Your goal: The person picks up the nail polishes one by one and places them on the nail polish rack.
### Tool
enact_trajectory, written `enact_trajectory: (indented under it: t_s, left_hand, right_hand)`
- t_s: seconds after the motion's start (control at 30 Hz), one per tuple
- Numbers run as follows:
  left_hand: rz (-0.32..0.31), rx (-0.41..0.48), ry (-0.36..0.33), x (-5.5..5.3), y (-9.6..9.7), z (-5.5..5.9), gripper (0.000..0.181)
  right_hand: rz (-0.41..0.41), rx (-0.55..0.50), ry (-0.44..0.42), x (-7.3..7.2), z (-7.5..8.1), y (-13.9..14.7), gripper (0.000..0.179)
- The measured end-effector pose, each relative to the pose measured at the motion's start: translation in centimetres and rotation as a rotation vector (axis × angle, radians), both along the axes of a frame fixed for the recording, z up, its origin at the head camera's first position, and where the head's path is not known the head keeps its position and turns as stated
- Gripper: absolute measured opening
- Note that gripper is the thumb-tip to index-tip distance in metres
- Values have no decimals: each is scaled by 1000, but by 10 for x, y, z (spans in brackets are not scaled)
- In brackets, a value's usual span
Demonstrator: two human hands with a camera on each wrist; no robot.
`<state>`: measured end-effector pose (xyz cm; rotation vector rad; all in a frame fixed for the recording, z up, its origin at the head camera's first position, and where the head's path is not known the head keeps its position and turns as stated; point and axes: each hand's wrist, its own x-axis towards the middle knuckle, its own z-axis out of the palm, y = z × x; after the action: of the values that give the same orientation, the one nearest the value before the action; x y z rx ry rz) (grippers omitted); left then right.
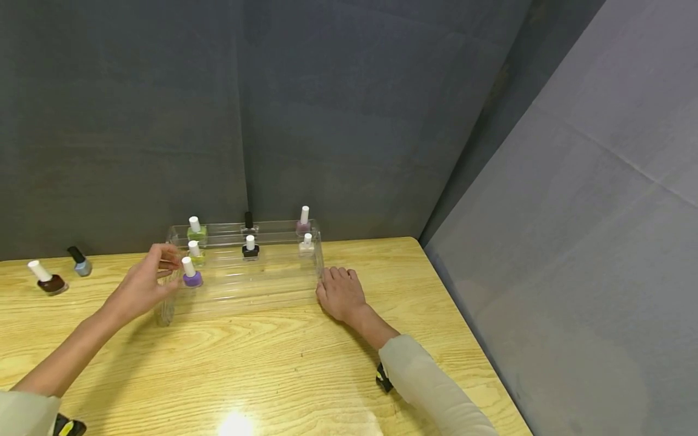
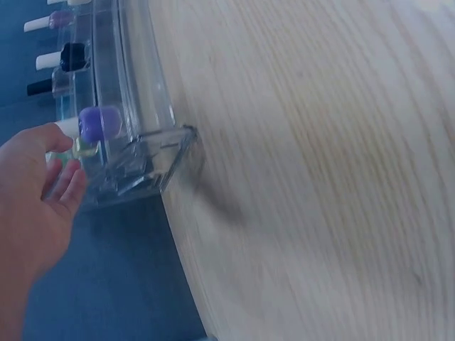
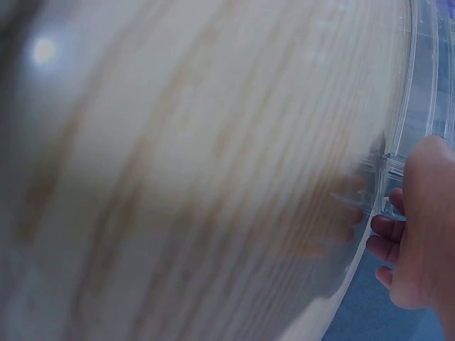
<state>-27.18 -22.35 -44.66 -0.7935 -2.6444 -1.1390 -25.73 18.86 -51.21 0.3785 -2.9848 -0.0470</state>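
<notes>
A clear tiered rack (image 1: 240,306) stands on the table, bearing several nail polish bottles. My left hand (image 1: 146,280) is at its left end, thumb and fingers spread apart, beside the white cap of a purple nail polish (image 1: 192,278). In the left wrist view, fingertips come close to that cap on the purple bottle (image 2: 99,123); whether they touch it I cannot tell. At the rack's right end rests my right hand (image 1: 342,295), fingers loosely bent against its side. The right wrist view shows this hand (image 3: 426,220) next to the clear corner, holding no bottle.
Two bottles lie tilted at the far left: a dark brown nail polish (image 1: 53,284) and a grey-blue one (image 1: 83,267). On the rack are also green (image 1: 197,234), black (image 1: 250,251) and pale (image 1: 306,247) polishes. Dark cloth (image 1: 354,121) hangs behind the table.
</notes>
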Motion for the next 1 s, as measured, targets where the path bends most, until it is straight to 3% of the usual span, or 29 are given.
enact_trajectory:
  t_s: [0.27,0.4,0.6,0.77,0.8,0.87,1.0]
  left_hand:
    - [131,50,101,15,-36,2,49]
    - [221,120,110,23,-62,-1,50]
    - [427,143,76,29,-103,-13,53]
    - [593,203,84,23,-125,-22,56]
    - [624,216,95,20,-130,-25,55]
    - [663,271,132,7,-146,-43,54]
    - [713,342,213,-30,-190,-95,57]
  right_hand:
    - [2,-13,10,0,-3,2,30]
    - [10,-30,16,1,-3,2,30]
    - [12,-24,1,1,-1,1,31]
    - [2,-21,-4,0,0,1,32]
    - [1,-19,-4,1,0,1,33]
    - [2,-20,-7,1,1,1,32]
    - [9,-34,-6,2,1,1,30]
